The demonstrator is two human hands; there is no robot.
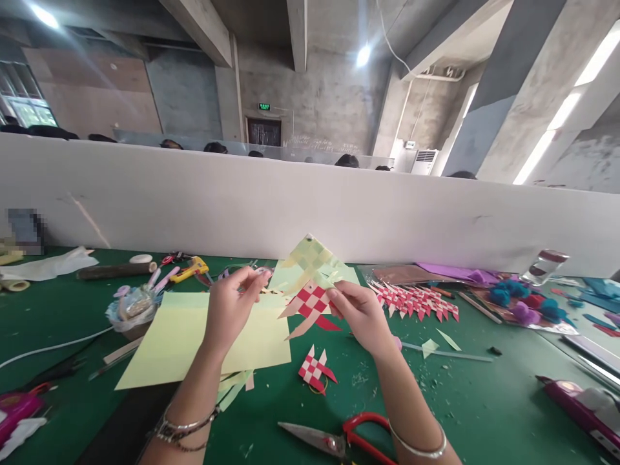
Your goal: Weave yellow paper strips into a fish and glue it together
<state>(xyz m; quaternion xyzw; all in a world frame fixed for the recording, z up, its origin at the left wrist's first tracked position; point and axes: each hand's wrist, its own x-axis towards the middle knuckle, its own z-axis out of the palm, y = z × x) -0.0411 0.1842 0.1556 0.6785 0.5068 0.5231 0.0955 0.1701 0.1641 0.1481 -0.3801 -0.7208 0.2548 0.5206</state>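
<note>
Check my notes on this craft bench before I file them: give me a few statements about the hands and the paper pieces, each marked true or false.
1. The right hand pinches a woven paper piece, pale green above and red-and-white below. True.
2. The scissors are held in the left hand. False: they lie on the green table, near the wrists.
3. A small red-and-white woven fish lies on the table below the hands. True.
4. The yellow-green sheet is rolled into a tube. False: it lies flat under the left hand.
5. A row of red-and-white woven pieces lies to the right of the hands. True.
</note>
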